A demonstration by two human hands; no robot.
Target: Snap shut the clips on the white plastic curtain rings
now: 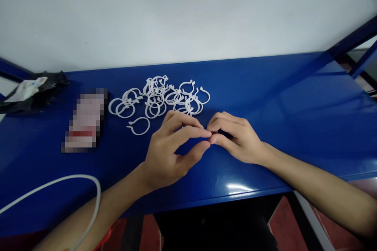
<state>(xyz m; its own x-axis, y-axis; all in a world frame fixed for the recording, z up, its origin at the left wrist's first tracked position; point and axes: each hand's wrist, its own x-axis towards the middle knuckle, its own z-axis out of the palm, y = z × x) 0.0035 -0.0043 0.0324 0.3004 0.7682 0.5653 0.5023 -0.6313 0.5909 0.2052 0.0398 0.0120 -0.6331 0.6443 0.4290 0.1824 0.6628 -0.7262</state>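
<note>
Resting on a glossy blue metal table (294, 106), head view, one entry per item.

Left hand (167, 153): bare, palm turned inward, thumb and forefinger drawn to a narrow pinch near the front edge. Right hand (235, 137): bare, fingers curled, thumb and forefinger likewise pinched shut. The tips of both hands met at one spot. Whether anything small lay between them could not be told.

Ring pile (161, 96): many thin white plastic hoops, round, each with a small clasp nub, heaped and overlapping toward the far edge, just beyond the left hand's knuckles. Loose ring (139, 126): same make, lying flat and alone at the near-left side of the pile, close to the left hand.

Flat rectangular item (85, 121): pale with a red band, blurred, left of the pile. Black bag (44, 88): crumpled glossy film bearing a white label, at the far left corner. White cable (88, 182): smooth, round, curving over the front left edge and across the left forearm.

Wall (176, 11): plain matte white, behind the far edge.
</note>
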